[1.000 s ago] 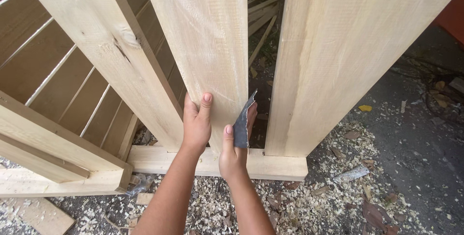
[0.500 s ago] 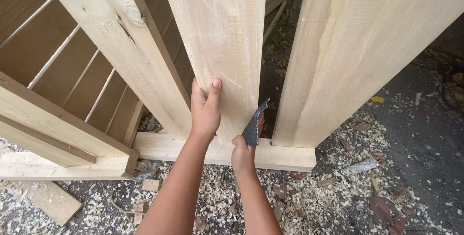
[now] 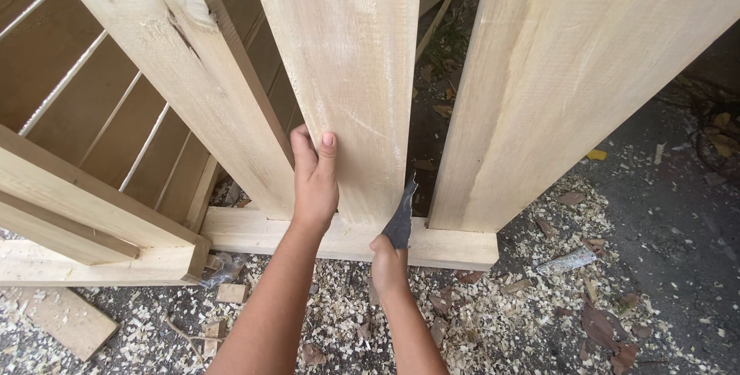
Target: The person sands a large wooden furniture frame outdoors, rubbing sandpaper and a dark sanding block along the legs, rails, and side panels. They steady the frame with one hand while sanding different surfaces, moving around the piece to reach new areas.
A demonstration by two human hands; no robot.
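Left hand [image 3: 314, 178]: fingers clamped round middle plank [image 3: 343, 74]. Right hand [image 3: 388, 261]: fingers pinching sandpaper [image 3: 401, 217], now lower along plank's edge, nearing bottom rail [image 3: 347, 238].

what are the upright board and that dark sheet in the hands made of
The upright board looks like pale raw timber, unfinished: visible grain, rough saw marks, no paint or varnish. The left hand grips its edge. The dark grey sheet in the right hand bends thin and matte, probably sandpaper, though its grit is too small to confirm.
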